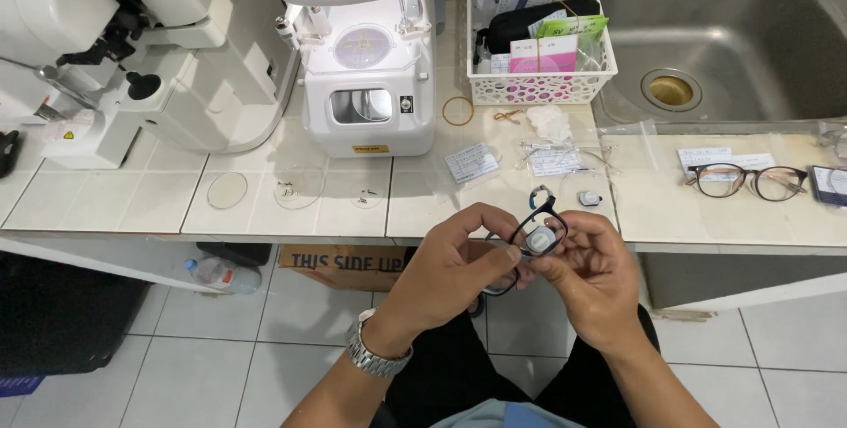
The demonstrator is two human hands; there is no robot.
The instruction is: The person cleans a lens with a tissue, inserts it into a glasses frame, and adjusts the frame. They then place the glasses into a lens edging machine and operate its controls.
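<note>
1. Both hands are holding 1 dark spectacle frame (529, 243) above the lap, just in front of the edge of the tiled desk (159, 203). The left hand (450, 265) is pinching the frame's lower left part with curled fingers; the right hand (591, 269) is closing around its right side, thumb pressing near a pale lens with a small pad on it (539, 237).
2. The frame is hanging over the floor tiles (265, 340), not the desk, so a slipping grip is likely sending it down onto a hard surface.
3. Thumb pressure on the lens is risking smears, or popping it out of the rim unevenly.
4. Twisting the 2 hands against each other is probably straining the thin rim or the bridge.
5. Loose round lenses (228, 190) are lying near the desk's front edge; an elbow or sleeve brushing there could be knocking them off.
6. Another pair of brown glasses (745, 181) is resting well apart to the right, beside the sink (750, 31), where splashes could be reaching it.
</note>
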